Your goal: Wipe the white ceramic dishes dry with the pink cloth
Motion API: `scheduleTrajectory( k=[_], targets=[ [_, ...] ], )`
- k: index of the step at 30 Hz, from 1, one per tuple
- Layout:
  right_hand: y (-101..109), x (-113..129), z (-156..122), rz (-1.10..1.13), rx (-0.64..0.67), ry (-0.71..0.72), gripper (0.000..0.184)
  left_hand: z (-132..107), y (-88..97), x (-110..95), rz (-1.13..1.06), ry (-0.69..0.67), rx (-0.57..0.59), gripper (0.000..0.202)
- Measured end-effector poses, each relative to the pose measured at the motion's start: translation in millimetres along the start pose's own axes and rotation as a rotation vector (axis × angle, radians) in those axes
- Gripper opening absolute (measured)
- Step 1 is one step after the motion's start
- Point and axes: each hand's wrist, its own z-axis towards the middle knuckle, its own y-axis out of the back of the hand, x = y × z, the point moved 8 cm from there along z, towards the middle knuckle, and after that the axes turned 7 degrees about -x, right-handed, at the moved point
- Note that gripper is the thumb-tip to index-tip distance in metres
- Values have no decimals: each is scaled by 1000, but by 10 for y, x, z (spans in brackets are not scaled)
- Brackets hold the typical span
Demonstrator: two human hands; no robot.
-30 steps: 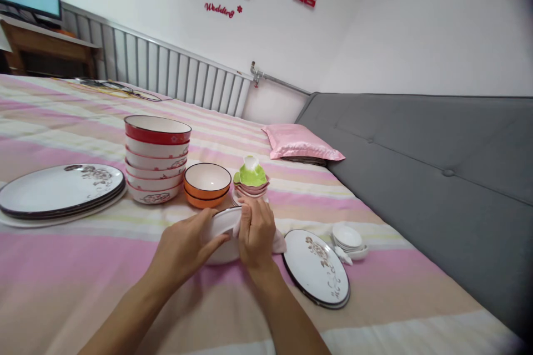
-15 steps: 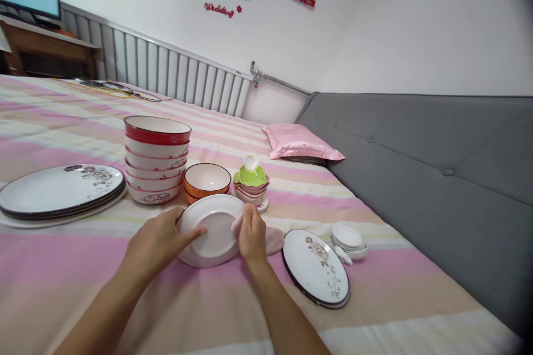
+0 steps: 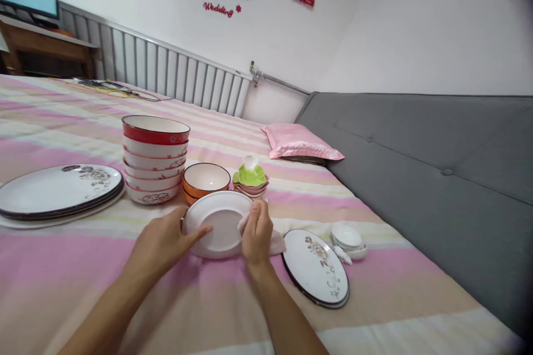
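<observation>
A white plate (image 3: pixel 220 221) is tilted up off the striped bed cover, its face towards me. My left hand (image 3: pixel 166 241) grips its left rim, thumb lying across the face. My right hand (image 3: pixel 257 233) is closed on a pale pink cloth (image 3: pixel 272 241) and presses it against the plate's right rim. Just behind the plate stand orange bowls (image 3: pixel 206 178) and a small stack of pink and green dishes (image 3: pixel 250 178).
A stack of red and white bowls (image 3: pixel 155 158) and several large flowered plates (image 3: pixel 58 189) sit to the left. A flowered plate (image 3: pixel 317 273) and small white dishes (image 3: pixel 348 238) lie to the right. A pink pillow (image 3: pixel 300 144) and grey headboard (image 3: pixel 437 177) are beyond.
The plate was turned from edge-on to face me and has shifted slightly up and away. My right hand with the cloth slid along its right rim.
</observation>
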Motion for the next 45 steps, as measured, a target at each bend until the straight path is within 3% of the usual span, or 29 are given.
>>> scheduleTrajectory(
  k=[6,11,15,20,23,26,31,39,45],
  targets=[
    [269,365,94,-187,-116,313,27,-95,-335,-105,6,9,172,47],
    [197,593,14,-303,-58,552,25,-173,-401,-51,59,2,299,46],
    [84,657,-66,-344,21,638,31,-104,-253,-8,26,28,159,48],
    [16,699,-152,-344,80,693,34,-91,-75,-327,-245,-265,-81,50],
    [10,698,-170,-301,99,690,33,-153,-19,-457,-298,-377,-161,41],
    [12,664,-155,-267,96,666,31,-181,7,-470,-255,-381,-223,36],
    [34,552,-85,-190,59,586,28,-153,-18,-398,-167,-295,-225,39],
    [-17,171,45,1,103,240,33,-60,9,-199,-119,-120,-165,44],
    [-73,34,59,20,131,123,35,-33,16,-106,-81,-24,-135,46]
  ],
)
